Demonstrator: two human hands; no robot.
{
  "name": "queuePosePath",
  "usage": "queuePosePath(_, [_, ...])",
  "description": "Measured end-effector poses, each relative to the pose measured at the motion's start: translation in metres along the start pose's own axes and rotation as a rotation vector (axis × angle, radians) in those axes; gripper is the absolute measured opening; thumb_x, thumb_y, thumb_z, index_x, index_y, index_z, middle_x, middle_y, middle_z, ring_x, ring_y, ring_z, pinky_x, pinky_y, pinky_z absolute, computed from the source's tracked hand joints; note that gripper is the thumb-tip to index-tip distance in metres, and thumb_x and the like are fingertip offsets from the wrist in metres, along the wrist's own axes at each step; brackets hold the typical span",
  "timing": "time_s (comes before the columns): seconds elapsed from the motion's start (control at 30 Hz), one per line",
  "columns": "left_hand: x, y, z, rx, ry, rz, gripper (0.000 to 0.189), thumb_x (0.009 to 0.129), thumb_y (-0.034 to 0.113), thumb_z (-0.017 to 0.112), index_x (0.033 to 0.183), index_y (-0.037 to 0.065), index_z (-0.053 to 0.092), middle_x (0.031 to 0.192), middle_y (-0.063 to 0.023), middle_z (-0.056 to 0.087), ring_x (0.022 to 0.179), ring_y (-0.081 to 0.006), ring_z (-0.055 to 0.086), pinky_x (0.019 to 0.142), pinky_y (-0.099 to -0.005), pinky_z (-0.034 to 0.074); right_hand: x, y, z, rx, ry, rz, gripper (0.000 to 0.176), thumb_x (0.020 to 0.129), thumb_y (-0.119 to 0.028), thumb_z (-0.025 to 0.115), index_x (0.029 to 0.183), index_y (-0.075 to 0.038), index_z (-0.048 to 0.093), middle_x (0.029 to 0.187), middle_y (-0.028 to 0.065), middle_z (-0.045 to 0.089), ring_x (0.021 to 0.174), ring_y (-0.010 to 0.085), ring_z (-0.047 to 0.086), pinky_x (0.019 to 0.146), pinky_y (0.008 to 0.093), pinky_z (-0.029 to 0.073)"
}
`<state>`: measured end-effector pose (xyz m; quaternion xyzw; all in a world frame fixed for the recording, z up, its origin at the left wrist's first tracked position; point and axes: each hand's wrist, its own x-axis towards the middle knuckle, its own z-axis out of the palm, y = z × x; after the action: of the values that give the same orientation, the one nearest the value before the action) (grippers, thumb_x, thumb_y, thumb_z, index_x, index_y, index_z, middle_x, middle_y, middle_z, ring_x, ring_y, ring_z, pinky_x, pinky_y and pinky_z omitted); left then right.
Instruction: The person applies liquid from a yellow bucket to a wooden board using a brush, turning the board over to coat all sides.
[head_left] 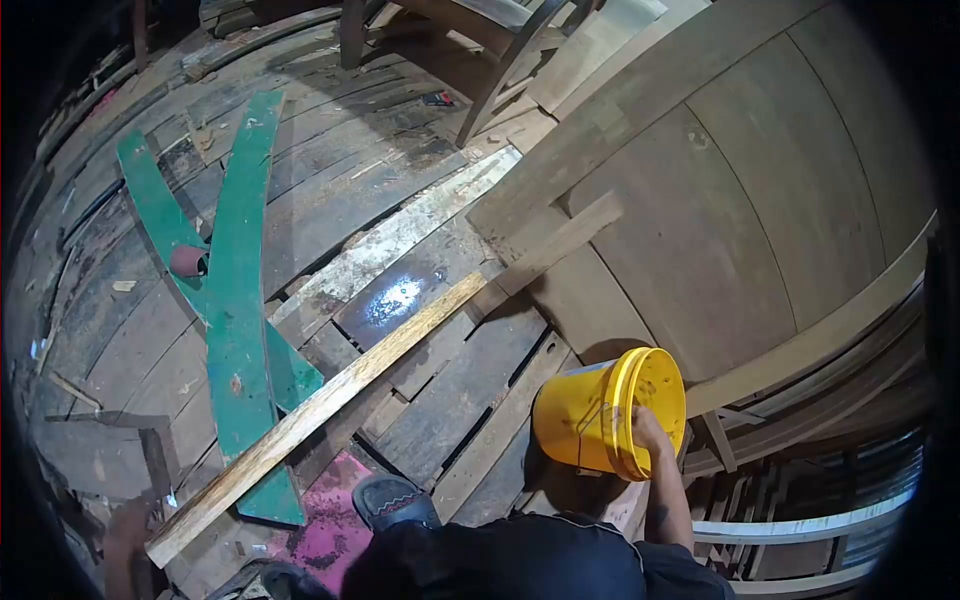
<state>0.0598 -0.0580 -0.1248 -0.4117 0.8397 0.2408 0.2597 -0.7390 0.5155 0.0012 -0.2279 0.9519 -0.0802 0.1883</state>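
My right hand (648, 432) grips the rim of a yellow plastic bucket (585, 415) that is tipped on its side, its mouth turned toward the right and toward a large wooden panel (720, 200). My forearm runs down from the bucket to my dark shirt at the bottom of the view. My left hand is not in view. My dark shoe (392, 502) stands on the plank floor just left of the bucket.
A long pale plank (330, 395) lies diagonally across the rough plank floor. Two green curved boards (235, 300) cross each other at the left. A pink patch (330, 520) marks the floor by my shoe. Curved timber rails (810, 525) stack at the lower right.
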Motion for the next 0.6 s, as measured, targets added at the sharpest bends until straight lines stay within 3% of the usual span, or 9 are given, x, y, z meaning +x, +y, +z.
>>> queuePosePath(0.03, [0.0,0.026,-0.015,0.022,-0.068,0.062,0.034,0.082,0.028,0.07,0.108,0.007,0.073,0.106,-0.0218,0.07,0.1,-0.0406,0.066,0.089,-0.0482,0.052,-0.002,-0.002,0.0,0.024,-0.026,-0.002,0.021,0.088,-0.018,0.075,0.103,-0.003,0.077,0.086,0.0208,0.073,0.076,0.0305,0.071,0.074,0.0378,0.054])
queuePosePath(0.07, [0.002,0.055,-0.031,-0.178,-0.186,-0.15,0.046,0.091,0.044,0.059,0.118,0.008,0.071,0.115,-0.0225,0.071,0.109,-0.0384,0.068,0.09,-0.0473,0.053,-0.002,-0.002,0.0,0.086,-0.048,-0.058,0.026,0.09,-0.025,0.075,0.1,-0.001,0.076,0.082,0.0195,0.074,0.073,0.0267,0.071,0.073,0.0372,0.054])
queuePosePath(0.17, [0.022,0.012,0.027,-0.105,-0.169,0.09,0.031,0.094,0.028,0.054,0.108,0.008,0.074,0.104,-0.0208,0.072,0.095,-0.0391,0.07,0.086,-0.0474,0.055,0.006,0.015,0.006,-0.136,-0.081,-0.12,0.029,0.092,-0.026,0.074,0.098,0.002,0.076,0.081,0.0157,0.075,0.074,0.0191,0.069,0.073,0.0355,0.054])
queuePosePath(0.2, [0.008,0.062,-0.008,-0.108,-0.227,-0.123,0.03,0.095,0.029,0.055,0.108,0.009,0.074,0.105,-0.0209,0.071,0.099,-0.0385,0.07,0.087,-0.0475,0.055,0.005,0.015,0.006,-0.18,-0.143,-0.034,0.029,0.096,-0.025,0.07,0.102,0.002,0.075,0.086,0.0086,0.076,0.08,0.0156,0.067,0.076,0.0346,0.054])
queuePosePath(0.23, [0.01,0.053,-0.002,-0.108,-0.231,-0.133,0.03,0.095,0.029,0.055,0.108,0.009,0.074,0.105,-0.0209,0.071,0.099,-0.0385,0.07,0.087,-0.0475,0.055,0.003,0.014,0.007,-0.179,-0.152,-0.039,0.029,0.096,-0.025,0.07,0.102,0.002,0.075,0.086,0.0086,0.076,0.08,0.0156,0.067,0.076,0.0346,0.054])
queuePosePath(0.37, [0.011,0.048,0.003,-0.144,-0.12,0.059,0.028,0.095,0.029,0.055,0.107,0.011,0.073,0.106,-0.0204,0.071,0.101,-0.0386,0.069,0.088,-0.0495,0.054,0.004,0.017,0.006,0.29,-0.128,0.001,0.03,0.103,-0.025,0.061,0.114,0.0,0.071,0.095,0.0016,0.072,0.084,0.0152,0.065,0.078,0.032,0.053])
queuePosePath(0.47, [-0.002,0.079,-0.028,-0.046,-0.092,-0.038,0.028,0.095,0.027,0.055,0.109,0.009,0.071,0.105,-0.0209,0.071,0.101,-0.0374,0.069,0.087,-0.0479,0.054,-0.002,-0.007,-0.005,0.557,0.26,0.038,0.028,0.106,-0.03,0.055,0.1,-0.004,0.065,0.08,-0.0033,0.062,0.07,0.0058,0.054,0.065,0.0233,0.045])
queuePosePath(0.53, [-0.01,0.097,-0.049,-0.266,-0.131,-0.173,0.038,0.095,0.033,0.057,0.116,0.004,0.069,0.115,-0.0258,0.069,0.107,-0.0395,0.067,0.09,-0.0463,0.052,0.0,-0.021,-0.015,0.615,0.451,0.018,0.03,0.107,-0.032,0.054,0.092,-0.008,0.061,0.078,-0.005,0.054,0.068,0.0051,0.049,0.061,0.0238,0.041])
queuePosePath(0.6, [-0.016,0.086,-0.042,-0.251,-0.08,-0.098,0.037,0.093,0.032,0.058,0.115,0.004,0.069,0.115,-0.0256,0.069,0.107,-0.0401,0.067,0.09,-0.0465,0.051,-0.001,-0.03,-0.028,0.662,0.645,-0.002,0.033,0.108,-0.035,0.053,0.085,-0.011,0.057,0.075,-0.0068,0.047,0.066,0.0043,0.044,0.058,0.0242,0.036])
